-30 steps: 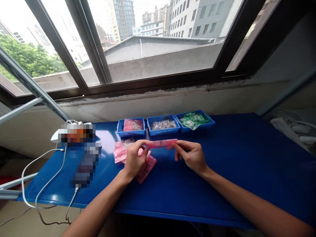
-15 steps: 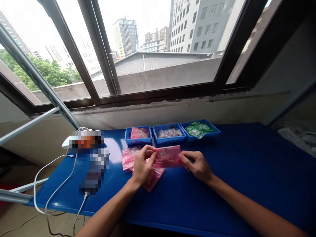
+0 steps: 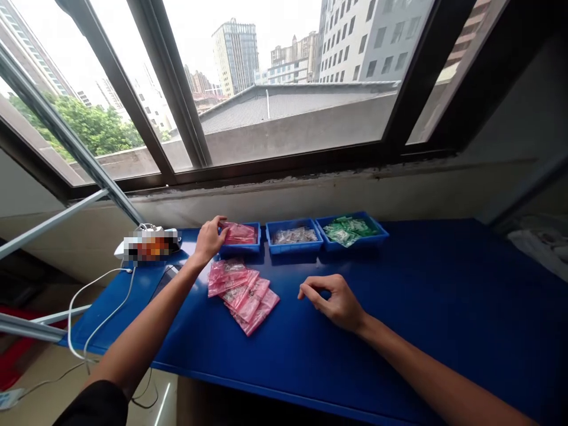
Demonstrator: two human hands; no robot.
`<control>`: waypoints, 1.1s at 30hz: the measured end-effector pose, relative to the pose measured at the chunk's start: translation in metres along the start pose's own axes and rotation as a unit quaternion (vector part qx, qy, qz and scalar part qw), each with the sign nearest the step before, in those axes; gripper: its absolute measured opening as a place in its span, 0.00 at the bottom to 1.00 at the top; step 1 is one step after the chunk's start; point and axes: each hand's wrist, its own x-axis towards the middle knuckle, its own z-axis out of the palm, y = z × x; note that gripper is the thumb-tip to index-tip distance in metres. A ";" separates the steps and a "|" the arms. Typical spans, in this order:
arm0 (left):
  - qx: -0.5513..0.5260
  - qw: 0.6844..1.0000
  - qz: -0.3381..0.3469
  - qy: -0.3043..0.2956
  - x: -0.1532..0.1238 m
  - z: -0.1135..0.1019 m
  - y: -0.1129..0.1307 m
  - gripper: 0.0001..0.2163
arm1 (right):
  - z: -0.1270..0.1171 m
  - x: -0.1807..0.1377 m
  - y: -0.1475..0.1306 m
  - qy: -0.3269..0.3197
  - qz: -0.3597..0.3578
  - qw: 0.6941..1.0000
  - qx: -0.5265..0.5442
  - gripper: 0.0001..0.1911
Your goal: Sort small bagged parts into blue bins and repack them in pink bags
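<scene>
My left hand (image 3: 211, 241) is at the left blue bin, its fingers closed on the edge of a pink plastic bag (image 3: 240, 234) that lies over the bin's contents. Over the blue tabletop, my right hand (image 3: 336, 300) hovers with thumb and forefinger pinched together and nothing visible between them. Several pink plastic bags (image 3: 252, 299) lie overlapped in a fanned pile between the two hands, with small parts showing through some of them. The left blue bin (image 3: 248, 250) is partly covered by my left hand.
Beside it stand a middle blue bin (image 3: 294, 249) of clear packets and a right blue bin (image 3: 380, 238) of green packets (image 3: 350, 229). A power strip (image 3: 120, 248) with white cables (image 3: 106, 319) sits at left. A window frame (image 3: 284, 163) rises behind.
My left hand has carried the pink bag from in front of me up and left to the left bin. My right hand has let go of it and moved slightly left.
</scene>
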 end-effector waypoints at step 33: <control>-0.015 0.978 0.203 -0.045 -0.174 -0.017 0.066 0.06 | 0.002 0.002 0.010 -0.007 0.062 0.997 -0.055 0.15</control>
